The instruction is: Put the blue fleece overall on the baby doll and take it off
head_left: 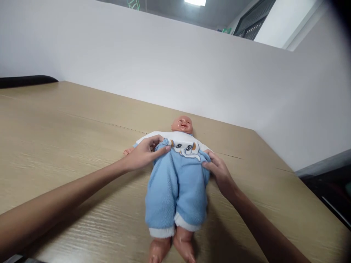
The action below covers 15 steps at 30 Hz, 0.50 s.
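Observation:
On its back lies a baby doll [182, 124], its head at the far side and its bare feet toward me. It wears a white top [167, 134] and fluffy light blue pants [161, 190] with white cuffs. An elephant face on the front of the clothes overlaps the waist. My left hand [142, 153] pinches the bunched blue waist edge between thumb and fingers. At the opposite side of the waist, my right hand [218, 170] grips the blue fabric, thumb on top. The doll's hand [128, 151] at the left shows past its sleeve; its other hand is hidden.
The doll rests on a wood-grain table [82, 120] with seams across it. A white partition wall [137, 62] rises behind the far edge. A black curved object [27, 81] is at the far left, and dark items [326, 190] stand beyond the right edge.

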Available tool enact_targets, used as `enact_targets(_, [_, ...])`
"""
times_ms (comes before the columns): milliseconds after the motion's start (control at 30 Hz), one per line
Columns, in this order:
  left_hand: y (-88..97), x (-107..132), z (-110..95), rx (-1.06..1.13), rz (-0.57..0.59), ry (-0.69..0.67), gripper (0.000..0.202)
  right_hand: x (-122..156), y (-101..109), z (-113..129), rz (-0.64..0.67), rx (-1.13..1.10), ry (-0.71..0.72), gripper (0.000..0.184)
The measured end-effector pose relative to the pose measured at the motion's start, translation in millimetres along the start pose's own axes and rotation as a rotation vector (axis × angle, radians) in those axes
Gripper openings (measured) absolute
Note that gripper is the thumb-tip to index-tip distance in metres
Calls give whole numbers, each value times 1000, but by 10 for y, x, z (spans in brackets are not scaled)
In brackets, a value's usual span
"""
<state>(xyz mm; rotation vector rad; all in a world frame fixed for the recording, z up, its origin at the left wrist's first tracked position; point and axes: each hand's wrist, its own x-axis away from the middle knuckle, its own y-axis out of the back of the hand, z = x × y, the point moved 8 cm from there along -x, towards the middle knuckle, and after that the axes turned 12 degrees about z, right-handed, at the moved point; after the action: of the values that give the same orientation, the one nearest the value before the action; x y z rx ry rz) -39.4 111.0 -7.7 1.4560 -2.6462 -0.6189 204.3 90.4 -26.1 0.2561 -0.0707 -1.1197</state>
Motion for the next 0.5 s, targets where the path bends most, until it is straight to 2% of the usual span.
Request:
enact_targets(133, [52,-120,224,30,-32,81,48,-245,152,-303,-127,-60,-94,22])
enact_targets(267, [56,-163,421,19,-5,111,51,-270,252,-599,-213,-49,-111,33])
enact_targets(367, [76,-167,447,-49,11,87,51,-234,251,-729,-186,-129,-105,43])
enact_targets(500, [85,-134,436,-76,75,59,44,-206,161,-760,-107,-261,-113,45])
